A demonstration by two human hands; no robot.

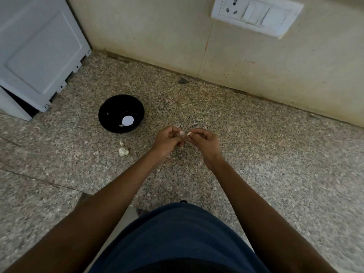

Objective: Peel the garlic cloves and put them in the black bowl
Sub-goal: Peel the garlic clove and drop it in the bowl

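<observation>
Over the speckled granite counter, my left hand [169, 139] and my right hand [203, 141] meet fingertip to fingertip. A pinkish garlic clove [182, 133] is pinched in my left fingers. My right fingers pinch a pale piece [189, 133] at the clove's end; whether it is skin or clove I cannot tell. The black bowl [110, 109] stands to the left of my hands, with a round white patch and one peeled clove [121, 125] inside. In front of the bowl lie a garlic bulb piece [123, 151] and a loose clove [122, 143].
A white appliance [37, 54] stands at the back left corner. A beige tiled wall runs along the back, with a socket and switch plate [256, 15] at the upper right. The counter's front edge is near my body.
</observation>
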